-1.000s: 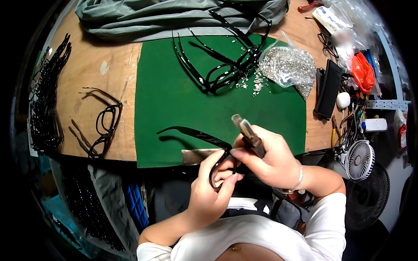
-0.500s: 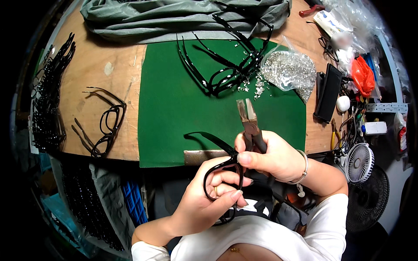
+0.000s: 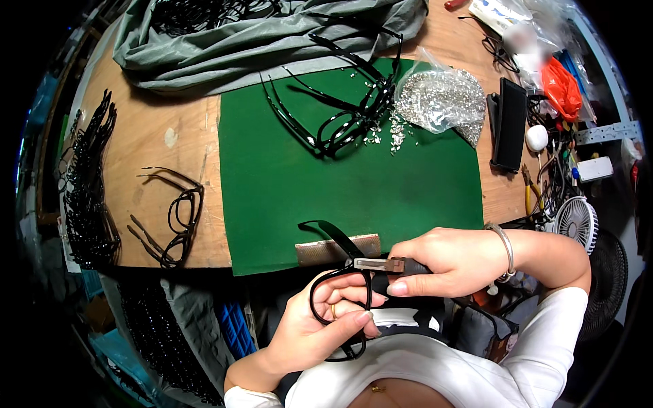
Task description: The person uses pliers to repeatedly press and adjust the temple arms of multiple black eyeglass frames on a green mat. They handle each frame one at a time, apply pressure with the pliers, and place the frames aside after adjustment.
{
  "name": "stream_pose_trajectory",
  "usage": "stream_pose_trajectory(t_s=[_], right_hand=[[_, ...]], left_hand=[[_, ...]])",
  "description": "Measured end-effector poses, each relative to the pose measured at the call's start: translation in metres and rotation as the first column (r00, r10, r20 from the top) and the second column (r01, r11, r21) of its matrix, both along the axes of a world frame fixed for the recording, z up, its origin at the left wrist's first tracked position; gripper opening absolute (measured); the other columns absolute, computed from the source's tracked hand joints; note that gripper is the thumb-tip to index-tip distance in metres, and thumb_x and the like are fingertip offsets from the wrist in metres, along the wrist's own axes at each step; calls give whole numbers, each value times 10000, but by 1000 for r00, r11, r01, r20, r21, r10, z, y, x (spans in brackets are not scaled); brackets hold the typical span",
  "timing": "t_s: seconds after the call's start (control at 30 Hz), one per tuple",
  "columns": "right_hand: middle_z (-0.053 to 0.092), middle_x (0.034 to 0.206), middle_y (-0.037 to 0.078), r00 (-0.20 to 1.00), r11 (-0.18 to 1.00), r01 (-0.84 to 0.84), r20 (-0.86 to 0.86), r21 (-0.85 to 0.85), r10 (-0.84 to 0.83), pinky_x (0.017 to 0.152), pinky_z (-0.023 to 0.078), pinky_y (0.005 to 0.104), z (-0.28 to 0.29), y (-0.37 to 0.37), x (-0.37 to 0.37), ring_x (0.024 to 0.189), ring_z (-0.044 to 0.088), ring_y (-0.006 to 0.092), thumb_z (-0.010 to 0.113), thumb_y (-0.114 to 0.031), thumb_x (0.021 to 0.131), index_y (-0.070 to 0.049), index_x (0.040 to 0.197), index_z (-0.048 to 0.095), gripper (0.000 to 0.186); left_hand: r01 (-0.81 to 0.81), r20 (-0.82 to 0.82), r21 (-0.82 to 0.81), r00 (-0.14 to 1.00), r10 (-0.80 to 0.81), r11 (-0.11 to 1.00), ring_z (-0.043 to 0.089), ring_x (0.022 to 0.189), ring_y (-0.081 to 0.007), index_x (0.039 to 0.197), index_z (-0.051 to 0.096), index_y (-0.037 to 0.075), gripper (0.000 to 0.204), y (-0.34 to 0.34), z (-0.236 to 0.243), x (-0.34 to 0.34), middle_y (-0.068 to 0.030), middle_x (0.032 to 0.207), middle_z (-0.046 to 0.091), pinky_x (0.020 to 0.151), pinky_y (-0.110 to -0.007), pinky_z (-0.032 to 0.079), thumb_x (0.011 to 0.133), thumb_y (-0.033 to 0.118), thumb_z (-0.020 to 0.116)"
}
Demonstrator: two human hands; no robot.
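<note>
My left hand (image 3: 329, 314) grips a black eyeglass frame (image 3: 312, 299) by its rims, below the front edge of the green mat (image 3: 343, 194); one temple arm points up and left over the mat. My right hand (image 3: 431, 260) is closed on dark-handled pliers (image 3: 377, 264), held sideways with their flat metal jaws at the frame's upper corner by the hinge; whether they bite on it I cannot tell. A patterned metal plate (image 3: 316, 253) lies at the mat's front edge, behind the frame.
More black frames (image 3: 326, 136) lie on the mat beside a bag of small silvery pieces (image 3: 432, 102). Frames (image 3: 88, 197) pile at left; a grey cloth (image 3: 204, 61) lies at back. A phone (image 3: 510, 122), yellow pliers (image 3: 530, 194), cables and a white fan (image 3: 576, 219) crowd the right side.
My right hand has turned the pliers from upright to sideways and brought their jaws down to the frame's corner. My left hand still holds the frame. The camera view has shifted.
</note>
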State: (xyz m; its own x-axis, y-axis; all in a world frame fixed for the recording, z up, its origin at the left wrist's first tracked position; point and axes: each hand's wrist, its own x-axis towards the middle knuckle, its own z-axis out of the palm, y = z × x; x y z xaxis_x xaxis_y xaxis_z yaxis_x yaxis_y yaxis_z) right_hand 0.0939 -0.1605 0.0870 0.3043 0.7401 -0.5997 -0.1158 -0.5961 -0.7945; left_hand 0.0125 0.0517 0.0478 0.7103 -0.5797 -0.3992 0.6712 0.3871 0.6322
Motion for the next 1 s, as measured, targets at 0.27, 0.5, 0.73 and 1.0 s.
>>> stream_pose_trajectory(t_s=[0.27, 0.5, 0.73, 1.0], right_hand=[[559, 624, 203, 950, 989, 17, 310, -145, 29, 593, 453, 410, -10, 4, -16, 626, 564, 377, 525, -308, 821, 65, 836, 525, 373], [569, 684, 216, 992, 998, -57, 115, -16, 59, 640, 448, 393, -2, -5, 7, 674, 570, 359, 513, -346, 820, 47, 977, 529, 423], [570, 737, 204, 969, 988, 148, 207, -37, -137, 656, 440, 361, -46, -11, 3, 729, 572, 317, 547, -331, 805, 36, 884, 527, 376], [574, 721, 130, 885, 945, 327, 359, -26, -297, 623, 440, 313, -63, -5, -8, 655, 563, 231, 589, -233, 778, -1, 852, 546, 247]], left_hand=[[2, -16, 31, 1000, -1, 1000, 592, 770, -171, 1183, 328, -28, 393, -6, 1, -4, -183, 1052, 520, 688, -258, 473, 813, -79, 451], [20, -38, 39, 999, -18, 999, 596, 777, -179, 1205, 325, -14, 414, -8, 4, 0, -181, 1053, 521, 695, -264, 476, 815, -77, 447], [-51, 6, -34, 999, 51, 998, 596, 787, -164, 1231, 313, -18, 438, -3, 4, 5, -169, 1045, 528, 703, -257, 473, 821, -56, 462], [-530, 569, 560, 805, 168, 637, 566, 780, -144, 1154, 377, -69, 366, 40, -20, 56, -145, 998, 544, 694, -253, 472, 820, 13, 503]])
